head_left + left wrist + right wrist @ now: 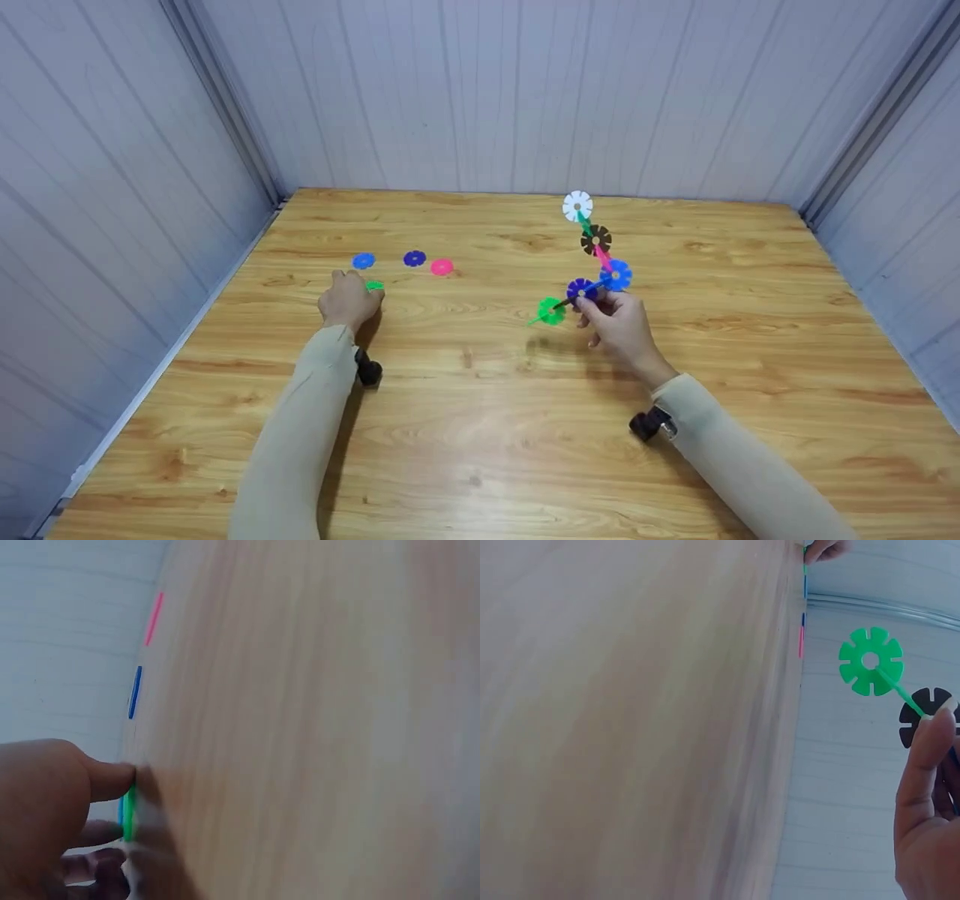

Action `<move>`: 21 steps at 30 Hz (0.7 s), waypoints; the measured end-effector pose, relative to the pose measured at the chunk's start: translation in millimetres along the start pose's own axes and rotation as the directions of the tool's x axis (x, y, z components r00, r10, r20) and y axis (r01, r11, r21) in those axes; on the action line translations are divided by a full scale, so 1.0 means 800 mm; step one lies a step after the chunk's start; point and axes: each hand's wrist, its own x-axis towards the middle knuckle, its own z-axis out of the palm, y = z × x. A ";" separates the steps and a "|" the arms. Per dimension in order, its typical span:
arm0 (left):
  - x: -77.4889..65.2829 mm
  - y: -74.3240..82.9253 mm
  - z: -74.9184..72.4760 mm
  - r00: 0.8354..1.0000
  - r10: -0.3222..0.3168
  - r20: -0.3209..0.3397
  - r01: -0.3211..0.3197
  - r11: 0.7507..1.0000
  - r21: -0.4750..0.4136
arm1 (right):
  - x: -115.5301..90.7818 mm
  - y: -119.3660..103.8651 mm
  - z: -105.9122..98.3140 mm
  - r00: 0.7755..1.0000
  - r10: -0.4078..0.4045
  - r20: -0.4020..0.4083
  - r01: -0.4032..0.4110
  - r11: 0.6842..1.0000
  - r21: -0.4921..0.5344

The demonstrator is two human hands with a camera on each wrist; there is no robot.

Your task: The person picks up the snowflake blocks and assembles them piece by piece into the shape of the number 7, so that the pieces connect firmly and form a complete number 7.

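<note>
My right hand (624,328) holds up a chain of interlocking notched plastic discs, its thumb and fingers pinching near the dark blue disc (580,289). A light blue disc (616,275), a black disc (596,240) and a white disc (577,205) follow toward the far end, with edge-on discs slotted between. At the near end hang a green disc (871,662) and another edge-on one. My left hand (349,301) is low over the table, thumb and finger at opposite edges of a loose green disc (129,814). Part of that disc is hidden under the fingers.
Beyond my left hand lie a loose light blue disc (364,260), a dark blue disc (415,258) and a pink disc (442,267), flat on the wooden table (465,435). Pale panelled walls (480,97) enclose the table's back and sides.
</note>
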 end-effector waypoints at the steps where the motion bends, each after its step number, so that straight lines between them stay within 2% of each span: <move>1: -0.001 0.001 -0.002 1.000 0.006 0.004 -0.006 1.000 -0.028 | 0.000 0.001 0.001 1.000 -0.002 -0.003 0.002 1.000 0.000; 4: -0.001 0.006 -0.004 0.997 0.070 -0.021 -0.071 0.995 -0.065 | 0.002 0.002 0.002 1.000 0.000 -0.006 0.000 1.000 -0.002; 7: -0.003 0.014 0.000 0.977 0.199 -0.078 -0.201 0.980 -0.012 | 0.002 0.003 0.002 1.000 0.002 -0.006 -0.002 1.000 -0.008; 9: -0.004 0.022 0.004 0.952 0.290 -0.099 -0.286 0.957 0.051 | 0.003 0.004 0.003 1.000 -0.003 -0.005 0.003 1.000 -0.003; 12: -0.009 0.034 0.012 0.905 0.414 -0.094 -0.400 0.906 0.137 | 0.004 0.005 0.005 1.000 0.002 -0.012 -0.002 1.000 0.005; 15: -0.017 0.048 0.021 0.854 0.507 -0.113 -0.488 0.858 0.159 | 0.007 0.014 0.006 1.000 0.012 -0.020 -0.011 1.000 0.025; 17: -0.025 0.063 0.027 0.825 0.545 -0.151 -0.535 0.838 0.107 | 0.011 0.023 0.004 0.999 0.016 -0.030 -0.014 0.999 0.051; 18: -0.029 0.071 0.029 0.817 0.551 -0.173 -0.550 0.833 0.055 | 0.012 0.028 0.002 0.999 0.018 -0.035 -0.016 0.998 0.069; 20: -0.039 0.088 0.033 0.819 0.542 -0.190 -0.566 0.818 -0.102 | 0.016 0.036 0.000 0.999 0.021 -0.049 -0.016 0.995 0.103; 21: -0.045 0.097 0.034 0.826 0.533 -0.182 -0.562 0.804 -0.197 | 0.017 0.039 -0.001 0.998 0.023 -0.061 -0.015 0.992 0.122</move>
